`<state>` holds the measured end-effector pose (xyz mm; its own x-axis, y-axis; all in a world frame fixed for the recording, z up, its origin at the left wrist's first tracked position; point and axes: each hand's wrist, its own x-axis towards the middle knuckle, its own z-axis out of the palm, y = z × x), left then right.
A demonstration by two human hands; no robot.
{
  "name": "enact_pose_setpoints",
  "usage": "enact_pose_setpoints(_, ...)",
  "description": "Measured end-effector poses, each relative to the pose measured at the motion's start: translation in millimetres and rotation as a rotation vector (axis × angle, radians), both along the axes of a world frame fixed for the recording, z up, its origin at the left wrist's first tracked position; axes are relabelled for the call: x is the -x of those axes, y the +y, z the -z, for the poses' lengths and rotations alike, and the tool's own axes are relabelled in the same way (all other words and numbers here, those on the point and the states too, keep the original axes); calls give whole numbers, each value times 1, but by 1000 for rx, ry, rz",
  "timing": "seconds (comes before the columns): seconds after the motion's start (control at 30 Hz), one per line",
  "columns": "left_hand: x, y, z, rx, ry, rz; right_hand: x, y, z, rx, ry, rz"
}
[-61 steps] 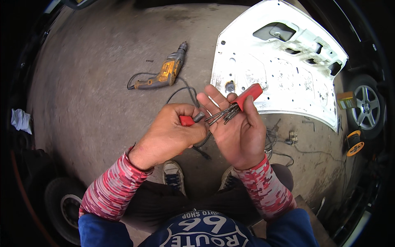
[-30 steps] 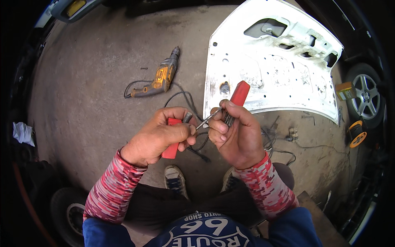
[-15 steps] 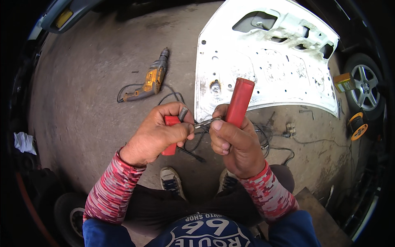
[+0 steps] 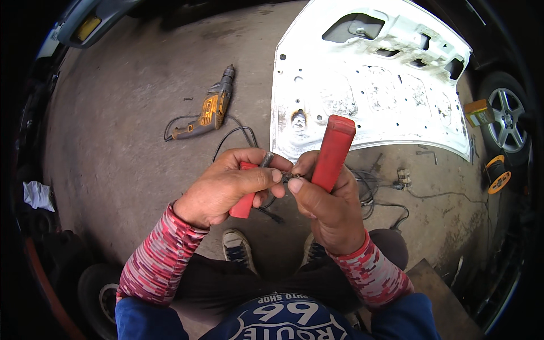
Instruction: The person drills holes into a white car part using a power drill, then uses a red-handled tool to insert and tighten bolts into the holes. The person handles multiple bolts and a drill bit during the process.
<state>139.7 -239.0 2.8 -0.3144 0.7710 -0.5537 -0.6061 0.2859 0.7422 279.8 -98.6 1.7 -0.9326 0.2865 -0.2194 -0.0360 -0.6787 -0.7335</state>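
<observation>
My left hand is closed around a flat red piece. A short grey metal cylinder sticks up between its thumb and fingers. In my right hand a long red block-like piece, ridged along one edge, stands tilted up against the palm. Thumb and forefinger of that hand pinch a small dark metal part. The fingertips of both hands nearly meet at this part and cover most of it, so its kind cannot be made out.
Beyond my left hand a yellow and grey corded drill lies on the concrete floor. A large white car panel rests ahead and to the right. Cables, an orange spool, a yellow box and a wheel are at the right.
My left hand has moved right, bringing the fingertips closer together. Less of the metal between them shows now. The red piece in my right hand has shifted slightly right and down.
</observation>
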Motion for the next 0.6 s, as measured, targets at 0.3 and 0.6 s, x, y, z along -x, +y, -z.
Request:
enact_pose_setpoints(0.3,-2,-13,9,-26,-62,59,7,-21,3,-13,-43,14)
enact_pose_setpoints(0.6,1,-19,10,-50,-9,80,13,-27,1,-87,-43,34)
